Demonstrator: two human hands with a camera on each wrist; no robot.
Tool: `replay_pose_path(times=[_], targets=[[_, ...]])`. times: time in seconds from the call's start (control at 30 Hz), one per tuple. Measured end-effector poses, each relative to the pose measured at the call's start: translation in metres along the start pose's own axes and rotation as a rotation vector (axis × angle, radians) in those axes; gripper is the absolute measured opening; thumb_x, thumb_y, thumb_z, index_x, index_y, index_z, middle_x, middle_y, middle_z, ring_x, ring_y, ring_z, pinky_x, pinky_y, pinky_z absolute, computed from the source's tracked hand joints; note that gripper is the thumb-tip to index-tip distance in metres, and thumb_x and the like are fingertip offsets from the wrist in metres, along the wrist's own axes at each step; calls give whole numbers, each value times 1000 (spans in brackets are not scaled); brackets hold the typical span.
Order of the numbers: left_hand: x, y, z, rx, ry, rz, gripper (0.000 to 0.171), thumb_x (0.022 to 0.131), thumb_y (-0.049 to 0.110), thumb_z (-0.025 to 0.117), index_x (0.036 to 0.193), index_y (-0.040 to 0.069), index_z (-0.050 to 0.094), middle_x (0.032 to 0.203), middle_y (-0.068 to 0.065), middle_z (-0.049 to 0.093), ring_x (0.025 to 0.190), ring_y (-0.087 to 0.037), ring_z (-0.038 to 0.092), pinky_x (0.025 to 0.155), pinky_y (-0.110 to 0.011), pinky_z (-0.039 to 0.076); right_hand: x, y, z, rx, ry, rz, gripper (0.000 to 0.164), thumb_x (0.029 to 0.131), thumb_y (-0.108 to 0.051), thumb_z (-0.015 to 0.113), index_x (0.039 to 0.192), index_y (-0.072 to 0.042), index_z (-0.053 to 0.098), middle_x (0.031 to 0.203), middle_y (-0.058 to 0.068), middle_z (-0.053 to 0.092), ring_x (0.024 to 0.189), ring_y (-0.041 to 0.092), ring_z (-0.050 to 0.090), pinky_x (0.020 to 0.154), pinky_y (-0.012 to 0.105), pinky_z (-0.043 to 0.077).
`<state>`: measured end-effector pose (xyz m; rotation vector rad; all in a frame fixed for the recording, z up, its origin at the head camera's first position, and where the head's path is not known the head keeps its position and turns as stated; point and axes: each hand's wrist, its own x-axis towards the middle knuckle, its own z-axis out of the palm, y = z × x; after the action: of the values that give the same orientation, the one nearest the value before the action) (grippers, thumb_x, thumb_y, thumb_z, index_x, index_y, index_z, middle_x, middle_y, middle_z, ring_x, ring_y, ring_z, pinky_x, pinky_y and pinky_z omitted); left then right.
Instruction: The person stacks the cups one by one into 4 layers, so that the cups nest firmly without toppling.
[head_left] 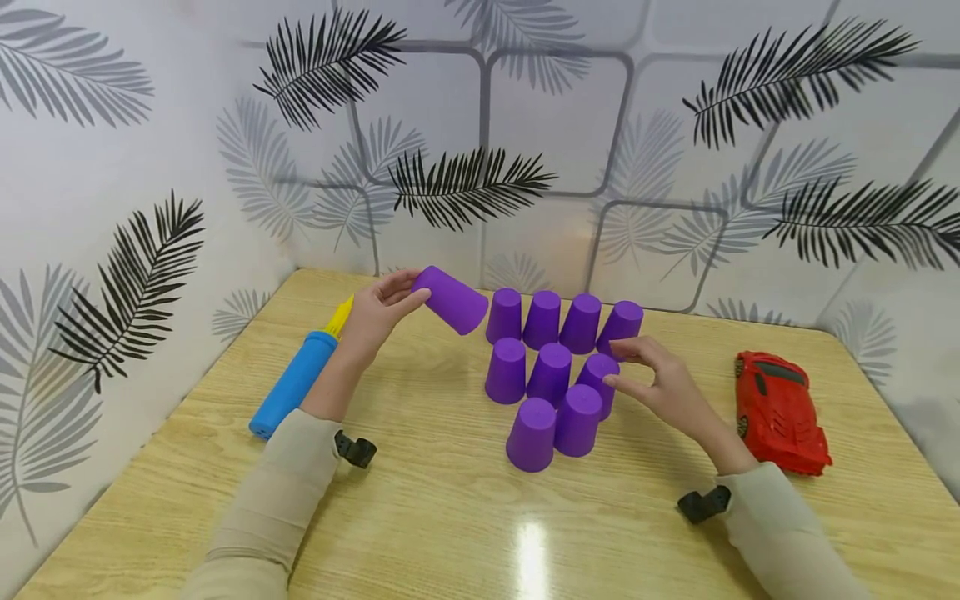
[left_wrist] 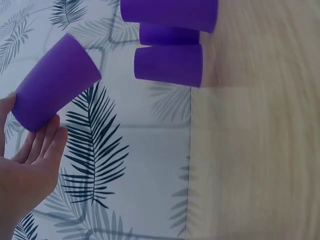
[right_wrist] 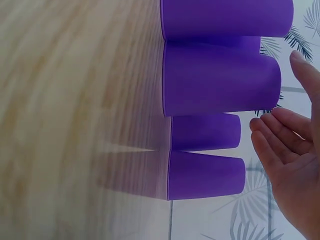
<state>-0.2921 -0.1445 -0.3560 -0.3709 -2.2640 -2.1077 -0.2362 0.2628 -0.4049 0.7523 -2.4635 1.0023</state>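
My left hand point(head_left: 380, 312) pinches a purple cup point(head_left: 452, 301) near its closed end, between thumb and fingers. That cup hangs tilted above the table, its mouth pointing down to the right; the left wrist view shows the same cup point(left_wrist: 56, 82). Other purple cups stand upside down in three rows: several at the back, three in the middle, two in front. Around the right end of the middle row, my right hand point(head_left: 660, 386) hovers beside a cup point(head_left: 598, 377), thumb and fingers apart. In the right wrist view its fingertips point(right_wrist: 257, 125) lie close to the cups, holding nothing.
A blue pump point(head_left: 294, 385) with a yellow tip lies left of my left hand. To the right sits a red toy car point(head_left: 780, 411). The wooden table point(head_left: 420, 500) meets patterned walls at the back and left.
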Motion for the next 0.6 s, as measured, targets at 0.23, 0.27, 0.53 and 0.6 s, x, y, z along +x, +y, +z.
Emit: replay_pose_path(times=[0.23,0.27,0.53,0.6], targets=[[23,4,26,-55,121,94,46,92,18,69,133,4,56,133,-14,60,113,-11,61,101,-24,53,0,1,4,-4,-39,-4,42,79,-5,79,118,0,64,110,13,69,100,28,67,91,35,58],[26,4,30,-48,127,97,46,91,19,70,133,5,57,132,-14,60,112,-11,61,101,-24,53,0,1,4,-6,-47,-3,42,80,-6,79,119,-1,64,110,13,69,99,28,67,91,34,58],[55,1,60,-32,119,142,47,89,17,72,132,3,57,132,-16,61,118,-21,62,102,-26,53,0,0,4,10,-79,34,37,83,-6,77,116,0,64,109,13,69,96,19,67,88,45,58],[61,1,65,-17,113,148,48,89,17,73,132,3,57,131,-17,62,119,-24,61,103,-27,53,0,0,4,19,-82,37,36,83,-6,76,117,0,64,109,13,69,96,20,67,89,45,58]])
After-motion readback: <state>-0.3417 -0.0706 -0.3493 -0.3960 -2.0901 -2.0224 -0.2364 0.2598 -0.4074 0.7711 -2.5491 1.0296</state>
